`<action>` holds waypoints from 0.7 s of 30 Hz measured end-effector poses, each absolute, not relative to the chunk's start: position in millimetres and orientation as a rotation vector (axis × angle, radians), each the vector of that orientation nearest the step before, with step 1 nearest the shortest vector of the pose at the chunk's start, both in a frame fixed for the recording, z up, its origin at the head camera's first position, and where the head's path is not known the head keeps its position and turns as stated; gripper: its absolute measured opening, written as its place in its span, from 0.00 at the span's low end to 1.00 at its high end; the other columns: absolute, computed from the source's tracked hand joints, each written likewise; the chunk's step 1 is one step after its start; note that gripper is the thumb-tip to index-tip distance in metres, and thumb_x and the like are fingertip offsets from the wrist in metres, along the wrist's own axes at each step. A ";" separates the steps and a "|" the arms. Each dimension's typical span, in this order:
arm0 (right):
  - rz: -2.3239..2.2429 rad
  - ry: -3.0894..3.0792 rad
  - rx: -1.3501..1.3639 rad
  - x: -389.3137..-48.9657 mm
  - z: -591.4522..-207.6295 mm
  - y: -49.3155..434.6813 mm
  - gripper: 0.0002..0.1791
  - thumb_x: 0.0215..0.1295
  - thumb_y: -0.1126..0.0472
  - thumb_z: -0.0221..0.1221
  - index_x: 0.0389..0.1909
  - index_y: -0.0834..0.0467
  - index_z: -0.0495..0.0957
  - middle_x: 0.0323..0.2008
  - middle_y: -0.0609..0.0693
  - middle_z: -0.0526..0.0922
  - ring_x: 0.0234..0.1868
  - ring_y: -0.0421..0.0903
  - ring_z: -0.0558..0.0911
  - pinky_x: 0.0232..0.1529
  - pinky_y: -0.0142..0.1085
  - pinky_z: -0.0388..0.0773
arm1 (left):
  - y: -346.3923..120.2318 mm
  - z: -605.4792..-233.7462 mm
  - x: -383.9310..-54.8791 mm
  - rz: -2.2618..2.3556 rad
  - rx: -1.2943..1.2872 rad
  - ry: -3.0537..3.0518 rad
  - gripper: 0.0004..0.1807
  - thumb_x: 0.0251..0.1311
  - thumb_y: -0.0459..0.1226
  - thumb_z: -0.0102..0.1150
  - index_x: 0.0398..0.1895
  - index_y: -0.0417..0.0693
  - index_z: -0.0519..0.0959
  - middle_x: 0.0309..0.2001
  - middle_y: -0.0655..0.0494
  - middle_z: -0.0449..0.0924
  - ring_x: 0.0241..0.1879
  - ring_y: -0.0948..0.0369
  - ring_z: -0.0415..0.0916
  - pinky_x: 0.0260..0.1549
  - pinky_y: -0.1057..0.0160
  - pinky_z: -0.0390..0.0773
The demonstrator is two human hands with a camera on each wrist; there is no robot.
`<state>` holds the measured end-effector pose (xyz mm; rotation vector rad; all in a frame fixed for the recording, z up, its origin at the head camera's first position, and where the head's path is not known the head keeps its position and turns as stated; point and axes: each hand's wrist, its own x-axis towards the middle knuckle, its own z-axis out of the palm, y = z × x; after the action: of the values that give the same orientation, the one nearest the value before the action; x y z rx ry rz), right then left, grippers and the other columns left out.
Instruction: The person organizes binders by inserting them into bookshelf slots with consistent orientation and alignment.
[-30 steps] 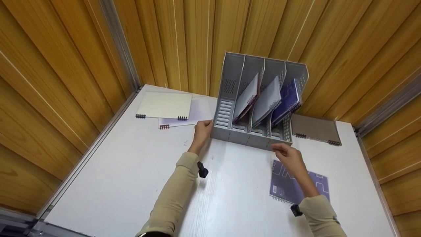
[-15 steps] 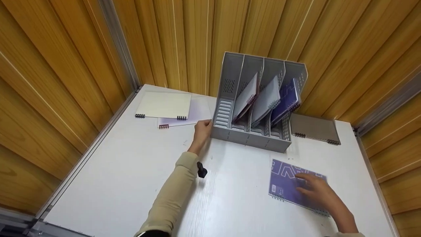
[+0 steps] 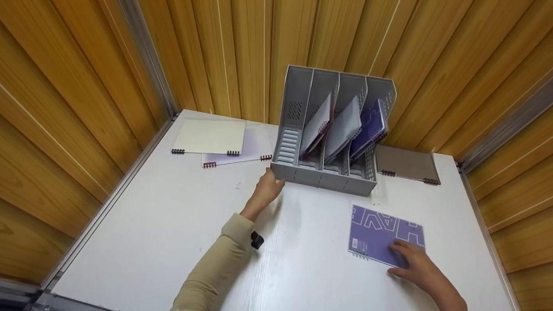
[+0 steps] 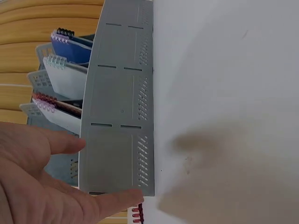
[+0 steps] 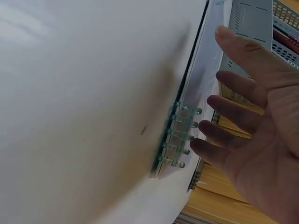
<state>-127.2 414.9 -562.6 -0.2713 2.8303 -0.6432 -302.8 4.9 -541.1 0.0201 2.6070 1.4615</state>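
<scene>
A grey file rack (image 3: 324,180) with several upright compartments stands at the back. My left hand (image 3: 264,192) is at its front left corner. In the left wrist view, the thumb and a finger of that hand reach out along the rack's front panel (image 4: 110,158), barely bent. Closer to me on the right lies a purple spiral notebook (image 3: 371,235) with white outlined letters. Over its right end hovers my right hand (image 3: 417,268), fingers spread. The right wrist view has these fingers beside the notebook's clear ring binding (image 5: 180,135), gripping nothing; whether they touch it I cannot tell.
Three compartments hold leaning spiral notebooks: one with red rings (image 3: 317,131), a pale one (image 3: 344,129) and a dark blue one (image 3: 369,129). A cream notebook (image 3: 209,136) overlaps a lilac one (image 3: 255,149) at left. A brown notebook (image 3: 406,164) lies right of the rack.
My right hand has left the rack's front right corner and come down toward me to the purple notebook. The left hand has loosened and slid slightly lower at the rack's corner.
</scene>
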 end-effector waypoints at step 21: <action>-0.400 3.010 -0.306 -137.2 -570.8 391.1 0.28 0.52 0.60 0.76 0.50 0.72 0.80 0.50 0.72 0.80 0.53 0.71 0.80 0.55 0.57 0.77 | 104.3 -565.6 -209.7 1.752 0.134 1.648 0.22 0.67 0.31 0.53 0.59 0.21 0.71 0.53 0.36 0.79 0.54 0.45 0.81 0.55 0.52 0.80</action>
<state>-137.2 391.1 -570.8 -0.3061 3.0097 -0.4002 -209.7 104.3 -565.6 0.1339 1.6482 1.7522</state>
